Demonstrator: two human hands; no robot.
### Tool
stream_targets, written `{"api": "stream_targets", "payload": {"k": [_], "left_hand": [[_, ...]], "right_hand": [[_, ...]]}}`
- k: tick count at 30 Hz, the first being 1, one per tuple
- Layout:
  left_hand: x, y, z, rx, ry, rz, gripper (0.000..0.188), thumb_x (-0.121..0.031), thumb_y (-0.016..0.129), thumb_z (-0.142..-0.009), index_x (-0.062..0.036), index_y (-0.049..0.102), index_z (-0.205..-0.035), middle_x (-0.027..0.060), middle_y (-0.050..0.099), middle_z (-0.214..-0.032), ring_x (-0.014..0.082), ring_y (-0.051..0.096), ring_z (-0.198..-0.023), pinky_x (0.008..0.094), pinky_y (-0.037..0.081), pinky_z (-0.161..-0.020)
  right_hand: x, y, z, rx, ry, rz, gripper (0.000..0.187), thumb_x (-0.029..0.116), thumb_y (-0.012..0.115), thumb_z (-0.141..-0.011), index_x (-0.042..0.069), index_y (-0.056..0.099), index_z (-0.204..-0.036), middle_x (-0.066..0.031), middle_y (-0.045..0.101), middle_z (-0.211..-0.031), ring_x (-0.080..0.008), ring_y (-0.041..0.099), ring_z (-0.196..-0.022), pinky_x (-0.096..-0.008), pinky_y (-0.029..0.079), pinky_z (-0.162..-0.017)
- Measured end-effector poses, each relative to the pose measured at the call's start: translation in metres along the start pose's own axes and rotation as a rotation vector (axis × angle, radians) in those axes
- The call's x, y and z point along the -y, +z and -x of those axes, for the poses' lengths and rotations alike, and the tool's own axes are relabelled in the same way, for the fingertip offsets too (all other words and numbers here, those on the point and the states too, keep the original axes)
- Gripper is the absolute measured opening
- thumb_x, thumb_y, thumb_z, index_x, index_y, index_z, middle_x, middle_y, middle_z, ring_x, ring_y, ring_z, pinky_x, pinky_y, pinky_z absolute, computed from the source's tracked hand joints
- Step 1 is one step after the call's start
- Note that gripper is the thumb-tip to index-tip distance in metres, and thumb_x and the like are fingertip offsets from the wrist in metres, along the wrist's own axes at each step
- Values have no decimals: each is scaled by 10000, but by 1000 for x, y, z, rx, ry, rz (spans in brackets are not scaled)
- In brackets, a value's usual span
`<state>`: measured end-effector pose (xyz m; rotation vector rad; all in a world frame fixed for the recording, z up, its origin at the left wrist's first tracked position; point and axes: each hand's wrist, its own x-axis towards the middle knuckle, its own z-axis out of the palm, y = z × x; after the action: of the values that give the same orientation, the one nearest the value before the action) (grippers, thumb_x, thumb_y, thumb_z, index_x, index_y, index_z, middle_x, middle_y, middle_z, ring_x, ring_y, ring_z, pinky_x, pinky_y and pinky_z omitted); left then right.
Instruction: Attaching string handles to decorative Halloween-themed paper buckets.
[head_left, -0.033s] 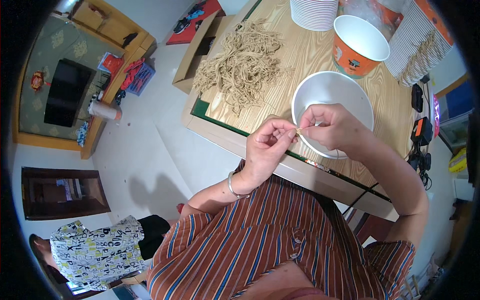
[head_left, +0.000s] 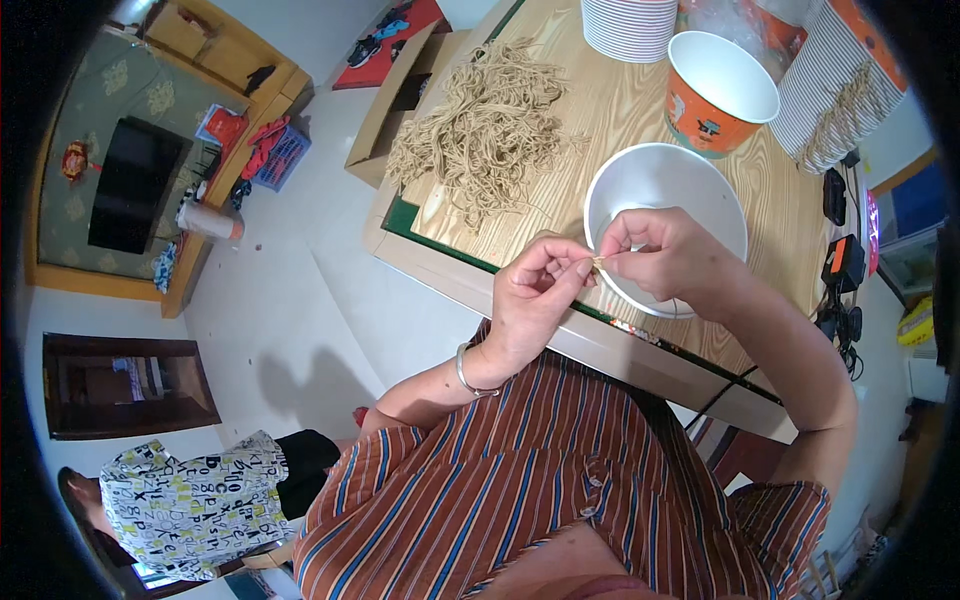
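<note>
Over the table's near edge, my left hand [head_left: 532, 295] and my right hand [head_left: 665, 255] meet fingertip to fingertip. Both are closed in a pinch on a small piece of tan cord [head_left: 598, 263], most of which the fingers hide. Beneath my right hand stands a white bucket [head_left: 730, 195], its open mouth facing up and partly covered by that hand. To the far left of my hands lies a loose, tangled heap of similar tan cords [head_left: 490, 125] on the wood-patterned tabletop [head_left: 600, 110].
An orange paper tub [head_left: 700, 115] with a white inside stands behind the bucket. Stacked white tubs [head_left: 630, 28] and a tilted stack [head_left: 830, 90] with tan cords on it are farther back. A black adapter [head_left: 843, 262] sits at right. Another person [head_left: 200, 505] is at lower left.
</note>
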<state>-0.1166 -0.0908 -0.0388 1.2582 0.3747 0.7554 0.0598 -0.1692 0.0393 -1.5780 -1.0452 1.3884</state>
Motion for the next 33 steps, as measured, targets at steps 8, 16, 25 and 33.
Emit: {"api": "stream_targets", "payload": {"k": [8, 16, 25, 33], "left_hand": [[0, 1, 2, 18, -68, 79, 148, 34, 577, -955, 12, 555, -1100, 48, 651, -965, 85, 633, -889, 211, 522, -816], [0, 2, 3, 26, -42, 17, 143, 37, 580, -952, 8, 559, -1091, 45, 660, -946, 79, 640, -882, 204, 516, -801], [-2, -1, 1, 17, -8, -105, 98, 26, 593, -945, 13, 590, -1042, 36, 665, -901, 75, 643, -818, 206, 528, -750], [-1, -14, -11, 163, -220, 139, 62, -15, 586, -955, 14, 600, -1009, 65, 662, -833, 121, 629, -707, 251, 529, -688]], "right_hand": [[1, 2, -2, 8, 101, -118, 31, 70, 631, -893, 56, 630, -921, 60, 546, -733, 1, 387, -544, -187, 256, -464], [-4, -2, -5, 53, 105, -221, 45, 56, 624, -892, 32, 616, -929, 44, 550, -709, -10, 387, -510, -198, 254, -447], [-3, -3, -6, 63, 120, -213, 49, 57, 625, -891, 20, 622, -921, 35, 550, -691, -18, 387, -485, -196, 258, -437], [-9, -2, -5, 25, 54, -133, 75, 84, 645, -878, 32, 627, -929, 40, 548, -696, -8, 429, -535, -193, 302, -461]]}}
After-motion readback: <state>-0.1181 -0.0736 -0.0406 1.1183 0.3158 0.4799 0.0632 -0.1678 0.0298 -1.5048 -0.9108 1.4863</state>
